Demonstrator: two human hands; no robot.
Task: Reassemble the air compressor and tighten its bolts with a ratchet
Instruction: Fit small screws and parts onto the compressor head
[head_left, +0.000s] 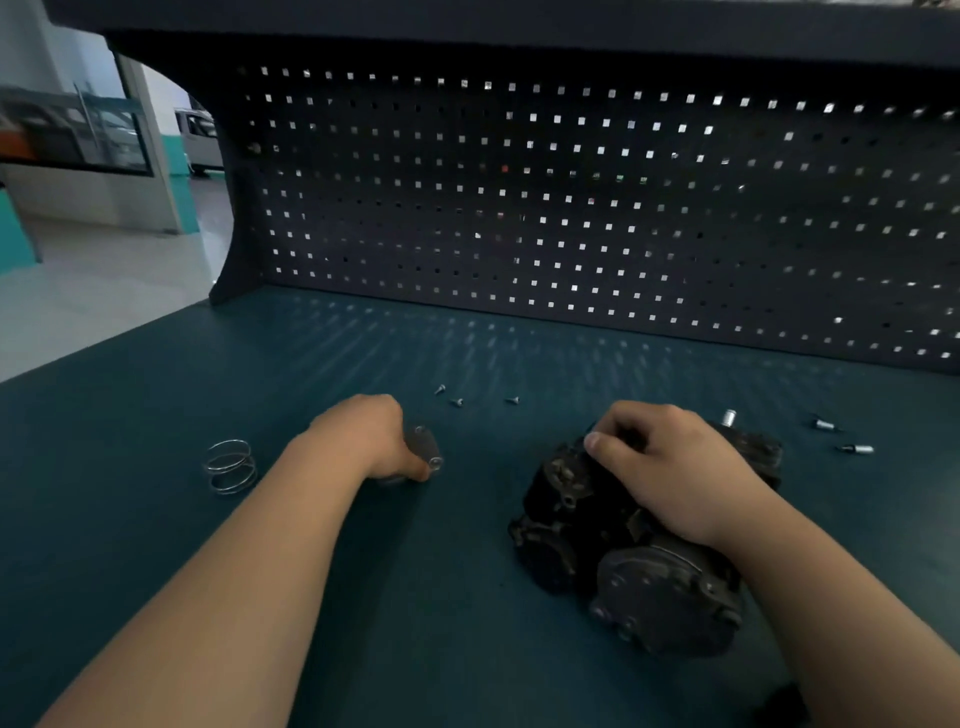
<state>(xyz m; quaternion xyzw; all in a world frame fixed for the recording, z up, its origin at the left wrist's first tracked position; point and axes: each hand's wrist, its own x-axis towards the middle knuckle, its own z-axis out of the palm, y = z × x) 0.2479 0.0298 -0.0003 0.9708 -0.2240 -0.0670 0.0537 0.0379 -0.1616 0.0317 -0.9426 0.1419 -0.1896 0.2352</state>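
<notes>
Steel-wire spring (229, 466) at far left on the teal bench top (441, 582), then the left hand (363, 436), fingers curled down round a small grey metal plate (423, 446), with three small screws (457, 401) just beyond. Further right, the black air compressor (613, 551) directly under the right hand (670, 467), palm on top, fingers bent over its far upper edge. At far right, loose bolts (857, 448) near the compressor.

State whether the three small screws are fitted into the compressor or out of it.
Out: the small screws lie loose on the bench, apart from the compressor.
</notes>
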